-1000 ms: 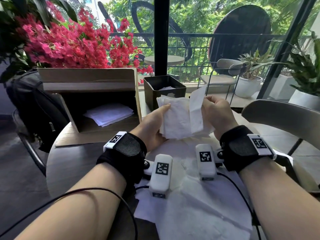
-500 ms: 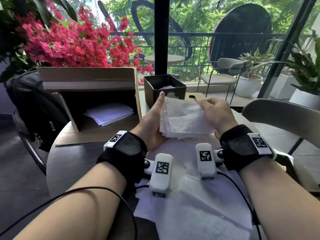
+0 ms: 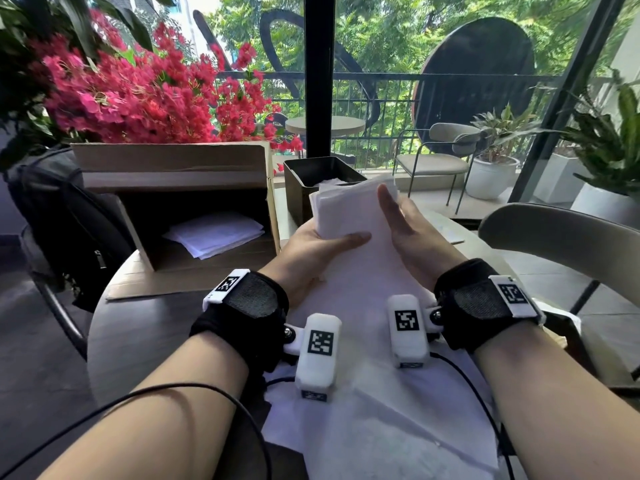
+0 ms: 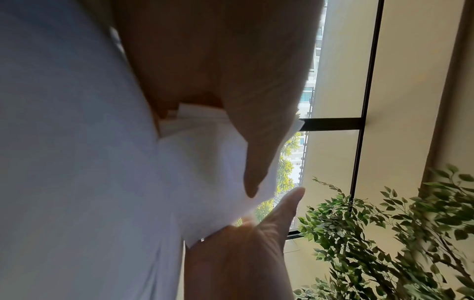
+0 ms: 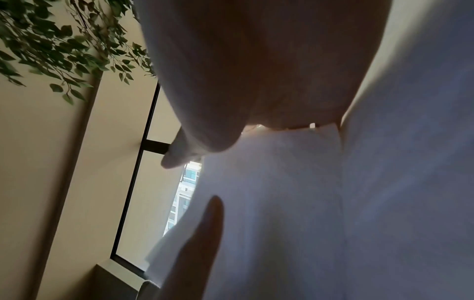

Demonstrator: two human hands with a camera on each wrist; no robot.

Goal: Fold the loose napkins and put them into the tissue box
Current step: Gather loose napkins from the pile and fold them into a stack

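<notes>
A folded stack of white napkins (image 3: 346, 209) is held up between both hands, just in front of the black tissue box (image 3: 298, 192), which has white paper inside. My left hand (image 3: 325, 244) grips the stack's near left corner, thumb across the top and fingers hidden beneath. My right hand (image 3: 405, 226) holds the right edge, its thumb straight on top and its fingers behind the paper. The left wrist view shows the left thumb (image 4: 256, 158) on the napkin stack (image 4: 205, 166). Loose unfolded napkins (image 3: 381, 417) cover the table under my wrists.
An open cardboard box (image 3: 173, 174) lies on its side at the left with flat napkins (image 3: 214, 233) inside. A black backpack (image 3: 62, 220) hangs off a chair at far left. A grey chair back (image 3: 554, 233) stands at the right. Red flowers (image 3: 138, 98) rise behind the box.
The right hand folded the raised strip of napkin down onto the stack. The stack now lies flatter, nearer the black box, with both thumbs on top.
</notes>
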